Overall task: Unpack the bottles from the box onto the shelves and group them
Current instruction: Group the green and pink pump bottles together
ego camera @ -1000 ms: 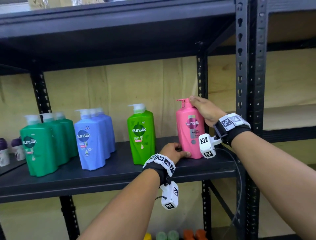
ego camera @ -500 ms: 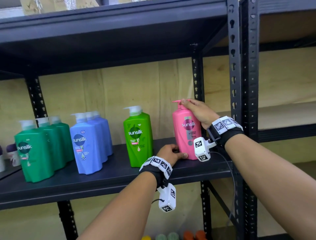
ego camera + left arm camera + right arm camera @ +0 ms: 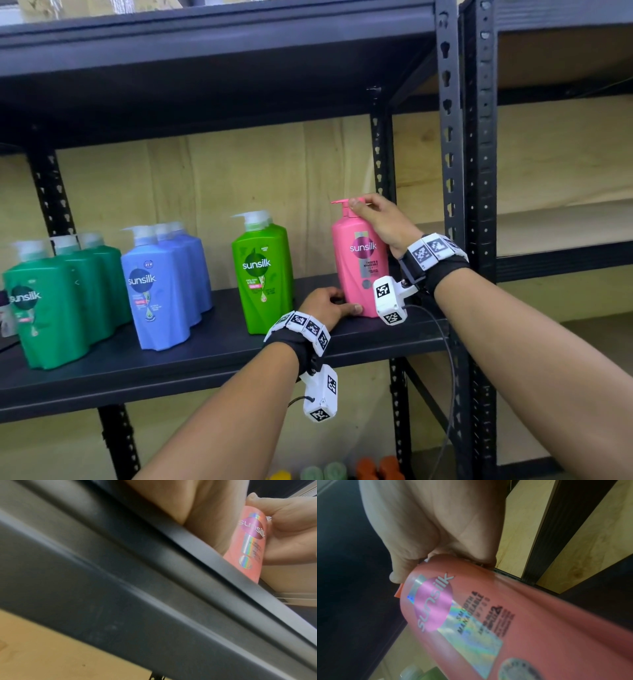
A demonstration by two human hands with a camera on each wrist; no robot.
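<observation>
Two hands are on the pink bottle (image 3: 359, 260), which stands upright on the black shelf (image 3: 205, 363) at its right end, close to the right uprights (image 3: 448, 171). My right hand (image 3: 380, 219) grips it at the top, fingers curled over the pump head, with the nozzle poking out to the left. My left hand (image 3: 325, 305) sits low on the shelf at the bottle's left foot, thumb pressed against the base; the other fingers lie between hand and bottle and I cannot tell how far they curl round it.

From the left wrist I see the shelf's front lip (image 3: 154, 588) filling most of the picture, and past it the bottle with the right hand's fingers (image 3: 283, 520) wrapped at its upper part. From the right wrist the pink label fills the lower half, blurred, with my palm (image 3: 419, 527) over the top.

Left of the pink bottle, with a gap between them, stands a light green bottle (image 3: 262, 274). Further left is a blue group (image 3: 164, 287), one behind another, then a dark green group (image 3: 54, 301) at the far left. Some coloured caps (image 3: 342, 471) show low down below the shelf.
</observation>
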